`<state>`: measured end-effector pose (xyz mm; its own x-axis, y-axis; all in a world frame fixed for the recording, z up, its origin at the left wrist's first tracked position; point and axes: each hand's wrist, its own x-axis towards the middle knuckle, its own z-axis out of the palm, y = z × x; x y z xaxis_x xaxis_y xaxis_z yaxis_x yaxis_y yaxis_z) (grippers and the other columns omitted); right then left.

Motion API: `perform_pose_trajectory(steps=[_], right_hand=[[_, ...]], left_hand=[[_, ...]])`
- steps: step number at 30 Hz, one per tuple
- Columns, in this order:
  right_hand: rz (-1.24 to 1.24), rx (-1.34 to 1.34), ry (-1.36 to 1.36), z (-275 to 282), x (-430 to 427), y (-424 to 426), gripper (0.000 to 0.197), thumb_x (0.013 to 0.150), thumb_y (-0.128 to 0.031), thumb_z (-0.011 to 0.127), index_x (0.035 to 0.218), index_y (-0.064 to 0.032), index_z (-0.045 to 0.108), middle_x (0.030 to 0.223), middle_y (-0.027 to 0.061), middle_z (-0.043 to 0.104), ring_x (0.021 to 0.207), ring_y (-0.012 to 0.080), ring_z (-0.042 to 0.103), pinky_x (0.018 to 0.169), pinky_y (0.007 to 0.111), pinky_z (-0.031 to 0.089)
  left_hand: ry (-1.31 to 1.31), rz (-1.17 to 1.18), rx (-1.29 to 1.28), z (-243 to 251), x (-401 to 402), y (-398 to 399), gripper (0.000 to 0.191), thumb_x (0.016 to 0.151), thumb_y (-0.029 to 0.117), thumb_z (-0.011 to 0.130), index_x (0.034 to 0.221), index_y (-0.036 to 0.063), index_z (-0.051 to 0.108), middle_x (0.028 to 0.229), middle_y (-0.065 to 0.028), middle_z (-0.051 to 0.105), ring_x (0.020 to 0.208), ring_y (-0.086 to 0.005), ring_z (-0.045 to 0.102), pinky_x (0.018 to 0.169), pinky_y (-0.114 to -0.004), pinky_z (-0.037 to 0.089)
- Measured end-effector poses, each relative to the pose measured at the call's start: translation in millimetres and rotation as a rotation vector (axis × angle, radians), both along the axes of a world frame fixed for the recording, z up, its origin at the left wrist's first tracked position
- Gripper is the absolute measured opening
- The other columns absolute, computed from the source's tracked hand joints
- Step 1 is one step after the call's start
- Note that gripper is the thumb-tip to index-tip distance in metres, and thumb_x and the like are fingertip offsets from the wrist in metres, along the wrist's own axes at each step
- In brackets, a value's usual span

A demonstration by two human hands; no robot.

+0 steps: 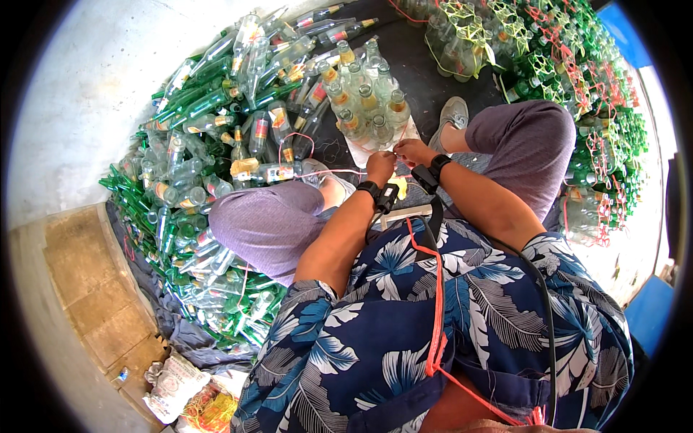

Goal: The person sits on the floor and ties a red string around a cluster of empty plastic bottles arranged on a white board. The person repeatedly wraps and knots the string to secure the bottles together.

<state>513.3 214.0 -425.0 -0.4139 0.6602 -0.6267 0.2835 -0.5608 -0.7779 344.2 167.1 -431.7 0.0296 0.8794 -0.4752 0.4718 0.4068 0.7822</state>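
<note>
Close together just in front of me, my left hand (381, 165) and my right hand (413, 152) have their fingertips pinched on a thin pink plastic string (346, 171). The string trails left across my shoe; its part between the fingers is mostly hidden. Against the hands' far side stands a tight group of clear glass bottles (365, 97), upright on a white board (361, 157). Some bottles have yellow or orange neck labels. Both wrists wear black straps with small boxes.
Loose green and clear bottles (211, 108) lie heaped at the left. Bottle bundles tied with yellow and pink string (465, 43) stand at the upper right. My shoes (453, 116) flank the board. A white sack (176, 384) and tangled string (211, 411) lie lower left.
</note>
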Motion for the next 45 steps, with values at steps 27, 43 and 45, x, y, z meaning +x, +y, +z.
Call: perform_pose_trajectory(steps=[27, 43, 45], right_hand=[[0.903, 0.843, -0.743, -14, -13, -28, 0.026, 0.089, -0.037, 0.058, 0.075, -0.0178, 0.069, 0.061, 0.0001, 0.066, 0.065, 0.0203, 0.070, 0.063, 0.037, 0.054], [0.854, 0.485, -0.606, -6, -9, -3, 0.015, 0.074, -0.027, 0.071, 0.075, -0.0126, 0.071, 0.061, 0.0039, 0.066, 0.048, 0.0220, 0.062, 0.049, 0.037, 0.050], [0.984, 0.972, -0.684, -26, 20, 8, 0.023, 0.081, -0.027, 0.065, 0.072, -0.0071, 0.069, 0.059, 0.0056, 0.065, 0.050, 0.0215, 0.063, 0.048, 0.036, 0.049]], left_hand=[[-0.341, 0.010, -0.090, -39, -1, -1, 0.017, 0.090, 0.004, 0.061, 0.101, 0.0020, 0.074, 0.081, -0.0035, 0.069, 0.065, -0.0122, 0.063, 0.056, -0.026, 0.050], [-0.282, -0.104, -0.078, -41, -12, -2, 0.023, 0.090, 0.013, 0.067, 0.107, -0.0021, 0.072, 0.088, -0.0120, 0.075, 0.077, -0.0168, 0.072, 0.070, -0.032, 0.055], [-0.317, -0.094, -0.137, -20, -3, -2, 0.019, 0.093, 0.008, 0.062, 0.108, -0.0017, 0.067, 0.084, -0.0105, 0.072, 0.070, -0.0148, 0.067, 0.059, -0.029, 0.050]])
